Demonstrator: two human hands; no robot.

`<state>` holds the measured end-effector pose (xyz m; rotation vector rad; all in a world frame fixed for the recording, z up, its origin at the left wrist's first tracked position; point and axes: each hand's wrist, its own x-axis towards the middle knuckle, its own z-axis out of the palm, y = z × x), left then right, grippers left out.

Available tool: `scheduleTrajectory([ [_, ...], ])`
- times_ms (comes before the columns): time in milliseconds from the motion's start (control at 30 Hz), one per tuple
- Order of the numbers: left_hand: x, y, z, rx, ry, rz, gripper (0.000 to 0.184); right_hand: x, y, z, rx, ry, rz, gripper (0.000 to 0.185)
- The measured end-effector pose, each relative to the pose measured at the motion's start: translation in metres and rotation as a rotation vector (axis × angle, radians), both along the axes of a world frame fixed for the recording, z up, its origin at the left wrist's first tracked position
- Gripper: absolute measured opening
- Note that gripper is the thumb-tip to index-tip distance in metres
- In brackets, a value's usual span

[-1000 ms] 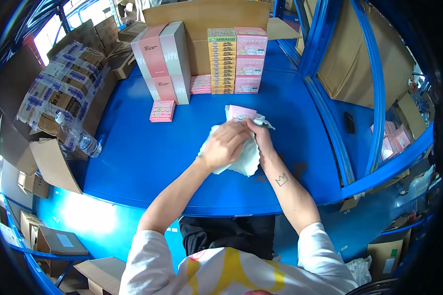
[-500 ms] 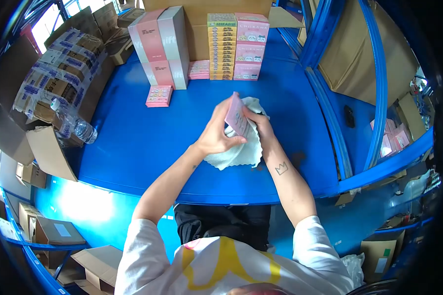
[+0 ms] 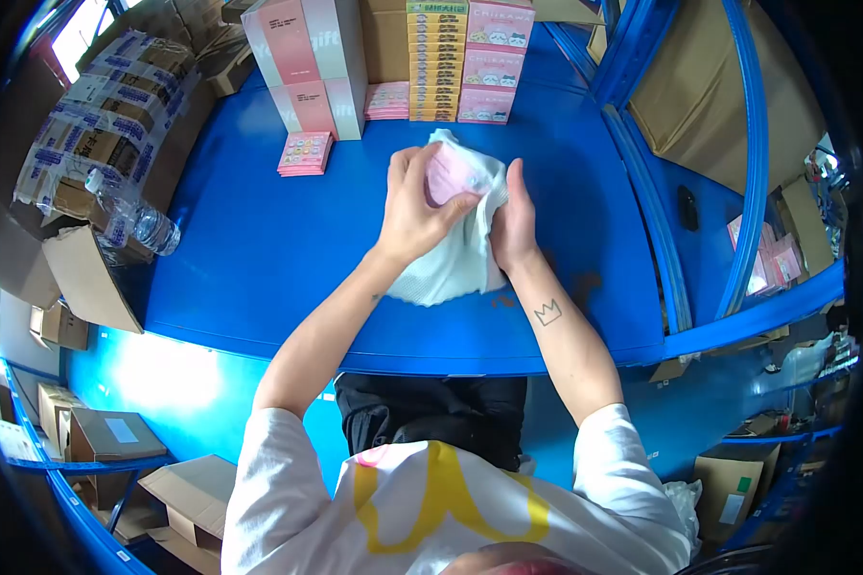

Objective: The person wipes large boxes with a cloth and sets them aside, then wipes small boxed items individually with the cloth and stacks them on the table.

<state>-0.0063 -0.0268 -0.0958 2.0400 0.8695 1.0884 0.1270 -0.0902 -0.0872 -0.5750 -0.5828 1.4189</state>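
My left hand [image 3: 414,206] grips a flat pink packet [image 3: 453,174] by its edge, thumb in front, fingers bent over its left side. A white cloth [image 3: 451,254] lies behind and around the packet and hangs below it toward the table. On the cloth's right side is my right hand [image 3: 516,222], thumb pointing up and palm against the cloth; its fingers are partly hidden. Farther back, a small stack of pink packets [image 3: 305,153] sits on the blue table [image 3: 259,268].
At the back stand white-and-pink gift boxes [image 3: 302,62], more pink packets [image 3: 387,100], a column of yellow boxes [image 3: 436,67] and pink boxes [image 3: 492,67]. A plastic bottle [image 3: 149,225] leans by a taped carton [image 3: 110,115] on the left. A blue rack post [image 3: 647,211] borders the right.
The packet has turned from nearly edge-on to facing up, and the cloth now wraps behind its top and right side. My right hand has shifted lower along the cloth. The view has tilted slightly down.
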Motion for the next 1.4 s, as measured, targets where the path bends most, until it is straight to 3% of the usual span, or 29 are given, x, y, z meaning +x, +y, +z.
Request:
scheduleTrajectory([
  [167, 0.011, 0.003, -0.033, 0.240, 0.002, 0.028, 0.080, 0.004, 0.004, -0.021, -0.073, -0.204, -0.036, 0.050],
  [367, 0.011, -0.009, -0.032, 0.432, 0.020, 0.001, 0.073, 0.012, 0.012, -0.023, -0.102, -0.303, -0.073, 0.046],
  [533, 0.006, -0.017, -0.006, 0.589, 0.289, 0.017, 0.071, 0.014, 0.012, -0.012, -0.211, -0.424, -0.180, 0.036],
  [667, 0.006, -0.014, -0.006, 0.594, 0.229, 0.002, 0.071, 0.010, 0.007, 0.005, -0.451, -0.676, -0.219, 0.032],
  [867, 0.000, -0.004, -0.014, 0.475, 0.135, -0.090, 0.071, 0.008, 0.020, -0.021, -0.246, -0.478, -0.216, 0.030],
  [1000, 0.003, -0.006, -0.014, 0.534, 0.184, -0.065, 0.075, 0.000, 0.012, -0.017, -0.095, -0.433, -0.103, 0.037],
  [1200, 0.005, -0.012, -0.008, 0.616, 0.459, 0.046, 0.078, 0.015, 0.016, -0.023, -0.257, -0.703, -0.122, 0.038],
  [1367, 0.002, -0.004, -0.017, 0.531, 0.481, -0.063, 0.081, 0.006, 0.017, -0.018, -0.334, -0.761, -0.237, 0.040],
  [1400, 0.000, -0.002, -0.017, 0.480, 0.438, -0.089, 0.077, 0.009, 0.020, -0.022, -0.328, -0.666, -0.245, 0.044],
])
